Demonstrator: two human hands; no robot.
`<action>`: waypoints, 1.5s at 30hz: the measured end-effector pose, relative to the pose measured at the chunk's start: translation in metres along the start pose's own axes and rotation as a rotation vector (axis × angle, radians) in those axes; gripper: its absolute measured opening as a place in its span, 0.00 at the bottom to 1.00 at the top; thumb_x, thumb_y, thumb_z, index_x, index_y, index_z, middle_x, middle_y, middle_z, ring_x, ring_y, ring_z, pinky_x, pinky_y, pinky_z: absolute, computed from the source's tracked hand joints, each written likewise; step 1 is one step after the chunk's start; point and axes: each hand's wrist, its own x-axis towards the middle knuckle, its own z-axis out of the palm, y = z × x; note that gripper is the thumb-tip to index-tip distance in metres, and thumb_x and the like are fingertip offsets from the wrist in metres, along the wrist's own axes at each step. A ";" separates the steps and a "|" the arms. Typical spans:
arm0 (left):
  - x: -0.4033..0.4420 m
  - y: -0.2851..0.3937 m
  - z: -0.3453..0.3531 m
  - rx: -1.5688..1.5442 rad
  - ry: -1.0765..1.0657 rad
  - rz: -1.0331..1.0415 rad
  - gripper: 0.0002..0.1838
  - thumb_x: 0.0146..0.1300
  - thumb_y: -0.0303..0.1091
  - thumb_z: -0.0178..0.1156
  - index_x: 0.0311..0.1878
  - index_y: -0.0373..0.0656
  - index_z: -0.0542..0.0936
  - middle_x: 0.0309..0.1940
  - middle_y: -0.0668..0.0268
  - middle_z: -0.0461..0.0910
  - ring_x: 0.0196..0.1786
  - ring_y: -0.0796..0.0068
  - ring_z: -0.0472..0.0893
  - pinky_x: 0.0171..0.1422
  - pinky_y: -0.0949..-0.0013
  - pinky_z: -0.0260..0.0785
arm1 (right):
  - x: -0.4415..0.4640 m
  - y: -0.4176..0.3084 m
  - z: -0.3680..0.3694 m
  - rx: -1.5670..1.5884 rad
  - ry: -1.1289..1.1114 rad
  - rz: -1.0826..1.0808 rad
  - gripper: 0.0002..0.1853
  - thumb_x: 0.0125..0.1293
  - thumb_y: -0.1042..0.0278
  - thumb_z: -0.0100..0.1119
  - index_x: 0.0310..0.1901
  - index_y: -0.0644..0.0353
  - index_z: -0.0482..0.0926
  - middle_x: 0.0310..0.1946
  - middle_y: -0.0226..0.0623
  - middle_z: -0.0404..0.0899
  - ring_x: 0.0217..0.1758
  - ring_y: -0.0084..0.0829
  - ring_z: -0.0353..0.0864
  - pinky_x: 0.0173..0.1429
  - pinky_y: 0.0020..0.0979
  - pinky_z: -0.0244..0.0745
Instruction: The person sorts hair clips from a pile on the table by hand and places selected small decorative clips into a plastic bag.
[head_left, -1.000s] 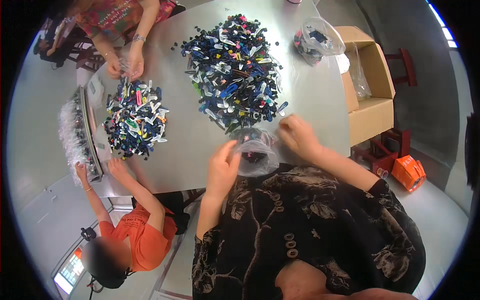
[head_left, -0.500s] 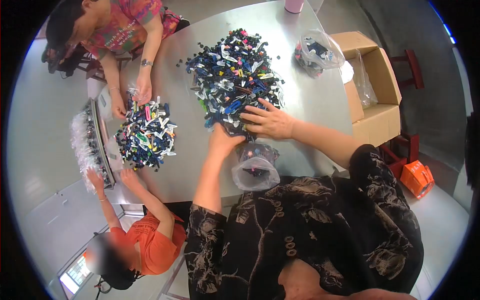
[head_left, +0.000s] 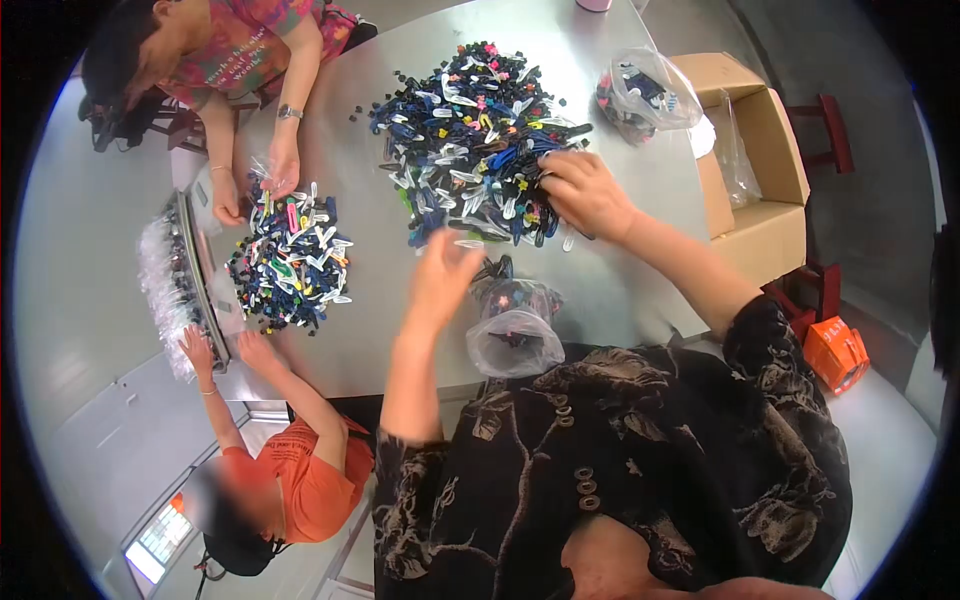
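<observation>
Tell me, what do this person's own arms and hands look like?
The left sleeve and right sleeve are black with a pale tan floral print. Both stop well short of the left grip and right grip, which are ungloved human hands without cables.

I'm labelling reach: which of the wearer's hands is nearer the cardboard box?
Right. The right hand is at the right side of the clip pile, left of the cardboard box; the left hand is farther left of it.

The near bag sits before the middle clip pile.
</observation>
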 end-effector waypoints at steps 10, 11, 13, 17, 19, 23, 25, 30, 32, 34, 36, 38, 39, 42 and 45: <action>-0.115 0.015 0.033 0.394 -0.032 -0.034 0.47 0.54 0.57 0.72 0.73 0.44 0.66 0.63 0.45 0.72 0.61 0.41 0.77 0.62 0.49 0.72 | -0.002 -0.054 0.049 0.147 -0.322 -0.425 0.20 0.64 0.67 0.56 0.58 0.50 0.75 0.71 0.39 0.68 0.78 0.41 0.61 0.79 0.51 0.58; -0.119 0.022 0.033 0.452 -0.017 -0.012 0.42 0.57 0.54 0.71 0.71 0.46 0.68 0.61 0.45 0.74 0.58 0.40 0.78 0.60 0.48 0.73 | 0.001 -0.054 0.056 0.168 -0.344 -0.470 0.21 0.64 0.66 0.56 0.60 0.50 0.74 0.71 0.38 0.67 0.79 0.41 0.60 0.80 0.51 0.56; -0.121 -0.014 0.045 0.415 0.042 0.044 0.31 0.61 0.46 0.68 0.66 0.45 0.73 0.55 0.48 0.78 0.55 0.43 0.80 0.57 0.51 0.74 | 0.010 -0.059 0.071 0.123 -0.372 -0.504 0.23 0.65 0.63 0.57 0.63 0.49 0.73 0.72 0.38 0.65 0.80 0.41 0.58 0.82 0.53 0.53; -0.120 -0.029 0.044 0.271 0.136 0.235 0.12 0.70 0.28 0.58 0.54 0.42 0.81 0.40 0.52 0.83 0.45 0.49 0.84 0.50 0.56 0.75 | 0.032 -0.076 0.101 0.233 -0.392 -0.529 0.27 0.66 0.58 0.56 0.67 0.50 0.72 0.74 0.38 0.64 0.82 0.40 0.55 0.84 0.54 0.43; -0.119 -0.025 0.039 0.210 0.137 0.225 0.11 0.71 0.29 0.58 0.53 0.41 0.81 0.37 0.54 0.83 0.40 0.55 0.84 0.46 0.59 0.75 | 0.046 -0.084 0.119 0.146 -0.366 -0.593 0.27 0.68 0.62 0.53 0.69 0.50 0.70 0.77 0.39 0.60 0.83 0.39 0.52 0.85 0.56 0.41; -0.113 -0.015 0.031 0.121 0.069 0.249 0.09 0.73 0.29 0.57 0.52 0.40 0.81 0.29 0.62 0.80 0.27 0.76 0.79 0.32 0.69 0.72 | 0.076 -0.089 0.132 -0.095 -0.375 -0.551 0.24 0.68 0.61 0.52 0.65 0.53 0.74 0.76 0.39 0.62 0.84 0.40 0.51 0.84 0.58 0.40; -0.112 -0.012 0.031 0.097 0.074 0.276 0.09 0.73 0.29 0.56 0.52 0.40 0.81 0.26 0.65 0.79 0.25 0.79 0.77 0.30 0.71 0.70 | 0.091 -0.084 0.125 -0.104 -0.305 -0.481 0.19 0.67 0.62 0.52 0.57 0.54 0.77 0.72 0.41 0.67 0.81 0.42 0.56 0.83 0.59 0.41; -0.107 0.000 0.019 -0.099 -0.035 0.055 0.09 0.75 0.29 0.55 0.52 0.38 0.81 0.26 0.72 0.78 0.23 0.84 0.74 0.27 0.77 0.66 | 0.092 -0.058 0.097 -0.135 -0.383 -0.374 0.12 0.64 0.63 0.56 0.47 0.53 0.78 0.57 0.40 0.75 0.69 0.43 0.69 0.73 0.51 0.58; -0.104 0.009 0.015 -0.220 -0.071 -0.010 0.10 0.75 0.30 0.55 0.52 0.38 0.81 0.27 0.72 0.78 0.24 0.85 0.74 0.28 0.77 0.66 | 0.083 -0.049 0.082 -0.093 -0.396 -0.365 0.10 0.60 0.64 0.58 0.44 0.53 0.76 0.52 0.35 0.75 0.62 0.37 0.72 0.64 0.41 0.66; -0.099 0.011 0.015 -0.345 -0.102 -0.074 0.10 0.75 0.30 0.54 0.52 0.39 0.81 0.28 0.72 0.78 0.25 0.85 0.74 0.29 0.78 0.65 | 0.072 -0.039 0.064 -0.101 -0.311 -0.335 0.11 0.59 0.64 0.58 0.43 0.53 0.76 0.51 0.35 0.75 0.62 0.37 0.72 0.63 0.41 0.66; -0.093 0.005 0.016 -0.482 -0.122 -0.096 0.11 0.76 0.33 0.54 0.53 0.40 0.80 0.29 0.72 0.78 0.28 0.85 0.75 0.31 0.78 0.65 | 0.061 -0.028 0.047 -0.088 -0.193 -0.261 0.11 0.58 0.66 0.58 0.43 0.54 0.75 0.52 0.35 0.75 0.64 0.38 0.71 0.65 0.41 0.66; -0.084 -0.006 0.015 -0.516 -0.127 -0.141 0.12 0.76 0.35 0.54 0.55 0.40 0.79 0.31 0.71 0.78 0.29 0.84 0.75 0.33 0.77 0.67 | 0.053 -0.018 0.032 -0.025 -0.108 -0.192 0.14 0.56 0.67 0.60 0.45 0.55 0.76 0.54 0.38 0.75 0.65 0.41 0.72 0.68 0.45 0.64; -0.080 -0.012 0.014 -0.550 -0.134 -0.189 0.13 0.76 0.36 0.55 0.56 0.40 0.78 0.33 0.69 0.79 0.31 0.83 0.76 0.34 0.76 0.69 | 0.054 -0.015 0.025 -0.004 -0.099 -0.162 0.15 0.55 0.68 0.62 0.46 0.55 0.76 0.55 0.39 0.76 0.65 0.42 0.72 0.69 0.47 0.63; -0.077 -0.029 0.007 -0.395 -0.072 -0.022 0.21 0.78 0.48 0.51 0.61 0.42 0.75 0.37 0.68 0.79 0.33 0.79 0.78 0.37 0.73 0.72 | 0.065 -0.003 0.004 0.082 -0.050 -0.074 0.16 0.52 0.68 0.62 0.45 0.56 0.77 0.55 0.39 0.76 0.64 0.43 0.73 0.69 0.49 0.63; -0.077 -0.040 -0.011 -0.401 -0.060 -0.222 0.30 0.77 0.60 0.44 0.66 0.44 0.72 0.39 0.65 0.80 0.35 0.74 0.80 0.42 0.69 0.73 | 0.092 0.028 0.013 0.133 0.086 0.180 0.16 0.58 0.65 0.61 0.48 0.58 0.78 0.57 0.41 0.77 0.64 0.47 0.73 0.69 0.52 0.64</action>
